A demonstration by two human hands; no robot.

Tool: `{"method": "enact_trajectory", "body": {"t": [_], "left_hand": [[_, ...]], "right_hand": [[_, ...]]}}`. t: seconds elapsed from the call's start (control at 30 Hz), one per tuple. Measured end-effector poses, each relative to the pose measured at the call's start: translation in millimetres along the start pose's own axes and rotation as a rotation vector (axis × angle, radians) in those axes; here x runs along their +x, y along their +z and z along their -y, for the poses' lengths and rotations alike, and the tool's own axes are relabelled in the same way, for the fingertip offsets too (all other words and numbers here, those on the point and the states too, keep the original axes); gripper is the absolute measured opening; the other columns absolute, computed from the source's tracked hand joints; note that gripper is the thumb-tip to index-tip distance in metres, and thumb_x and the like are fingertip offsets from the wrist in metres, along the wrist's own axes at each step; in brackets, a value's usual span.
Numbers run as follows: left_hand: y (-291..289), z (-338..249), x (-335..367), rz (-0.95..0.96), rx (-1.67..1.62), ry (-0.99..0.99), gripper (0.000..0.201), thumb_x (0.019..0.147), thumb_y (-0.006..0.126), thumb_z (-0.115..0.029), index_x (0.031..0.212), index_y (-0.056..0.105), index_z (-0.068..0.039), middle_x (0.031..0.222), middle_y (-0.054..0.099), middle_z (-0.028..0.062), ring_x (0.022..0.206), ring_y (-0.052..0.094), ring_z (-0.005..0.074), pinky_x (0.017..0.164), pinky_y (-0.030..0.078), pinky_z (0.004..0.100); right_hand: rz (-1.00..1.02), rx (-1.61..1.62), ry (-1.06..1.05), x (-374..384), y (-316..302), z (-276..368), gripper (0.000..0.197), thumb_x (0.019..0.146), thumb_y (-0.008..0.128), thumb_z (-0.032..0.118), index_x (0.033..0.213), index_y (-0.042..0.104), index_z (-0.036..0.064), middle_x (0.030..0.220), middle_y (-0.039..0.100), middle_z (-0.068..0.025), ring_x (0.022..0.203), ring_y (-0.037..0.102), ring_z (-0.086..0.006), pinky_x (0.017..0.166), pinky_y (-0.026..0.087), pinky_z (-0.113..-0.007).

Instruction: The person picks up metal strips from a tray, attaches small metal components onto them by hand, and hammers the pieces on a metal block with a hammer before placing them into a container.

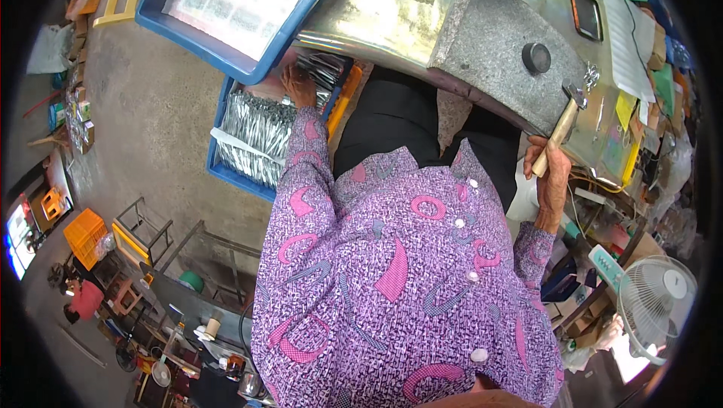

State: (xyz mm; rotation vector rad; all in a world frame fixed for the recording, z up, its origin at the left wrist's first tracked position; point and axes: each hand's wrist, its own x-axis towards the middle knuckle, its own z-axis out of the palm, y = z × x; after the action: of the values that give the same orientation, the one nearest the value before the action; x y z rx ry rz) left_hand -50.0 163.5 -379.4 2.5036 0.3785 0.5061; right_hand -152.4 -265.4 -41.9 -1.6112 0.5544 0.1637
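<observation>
At the left, my left hand (300, 88) reaches into a lower blue crate (218, 158) among thin silvery metal strips (254, 133). Its visible fingers look apart, and I see nothing held in them; the upper crate's rim is close to the fingertips. On the right, my right hand (553, 175) is closed around the wooden handle of a hammer (558, 137). The hammer head is over the near right corner of a grey stone block (489, 47). A round black piece (536, 58) sits on the block, and small shiny metal bits (591, 77) lie beside the hammer head.
A larger blue crate (260, 69) with a white sheet inside stands above the lower one. The metal-topped table (376, 20) carries the block and a phone (586, 14). A fan (655, 299) stands at the lower right. Behind on the left, a person (84, 301) is at a distance.
</observation>
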Motion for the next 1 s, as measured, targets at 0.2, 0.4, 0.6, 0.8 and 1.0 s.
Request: {"method": "enact_trajectory", "body": {"t": [0.2,0.4,0.6,0.8,1.0], "left_hand": [[-23,8,-10,0.056,0.007,0.000,0.036,0.069,0.050,-0.005,0.104,0.057,0.004,0.107,0.056,0.0201,0.103,0.047,0.0370,0.094,0.034,0.0437],[-79,-35,-13,0.236,0.153,0.109,0.030,0.071,0.050,-0.004,0.099,0.060,0.000,0.093,0.061,0.0178,0.093,0.054,0.0341,0.086,0.041,0.0430],[-177,-172,37,1.183,-0.166,0.167,0.021,0.082,0.055,-0.009,0.100,0.059,0.001,0.094,0.063,0.0170,0.087,0.061,0.0317,0.077,0.048,0.0368],[-264,-283,112,1.394,-0.788,0.058,0.016,0.088,0.054,-0.011,0.099,0.060,0.000,0.083,0.062,0.0043,0.078,0.058,0.0100,0.071,0.048,0.0250],[-215,-232,202,0.737,-0.490,0.155,0.012,0.081,0.059,-0.014,0.084,0.061,-0.003,0.067,0.058,0.0018,0.062,0.051,0.0071,0.055,0.040,0.0208]], "right_hand": [[0.014,0.023,-0.061,1,2,2,0.040,0.092,0.045,0.032,0.095,0.057,-0.0068,0.066,0.054,-0.0080,0.050,0.049,-0.0113,0.044,0.038,-0.023],[-0.044,-0.076,-0.048,-8,-2,6,0.039,0.092,0.049,0.034,0.090,0.058,-0.0035,0.061,0.051,-0.0037,0.045,0.046,-0.0090,0.040,0.035,-0.022],[-0.074,-0.092,-0.056,-7,-9,8,0.034,0.093,0.049,0.031,0.085,0.058,-0.0011,0.056,0.046,-0.0005,0.042,0.043,-0.0064,0.037,0.031,-0.021],[-0.064,-0.130,-0.065,-4,-18,5,0.036,0.093,0.048,0.033,0.084,0.058,-0.0009,0.055,0.046,-0.0005,0.042,0.041,-0.0062,0.037,0.031,-0.021],[-0.095,-0.053,-0.022,-5,-19,2,0.047,0.092,0.045,0.042,0.084,0.057,-0.0026,0.056,0.048,-0.0024,0.043,0.043,-0.0073,0.037,0.031,-0.021]]}}
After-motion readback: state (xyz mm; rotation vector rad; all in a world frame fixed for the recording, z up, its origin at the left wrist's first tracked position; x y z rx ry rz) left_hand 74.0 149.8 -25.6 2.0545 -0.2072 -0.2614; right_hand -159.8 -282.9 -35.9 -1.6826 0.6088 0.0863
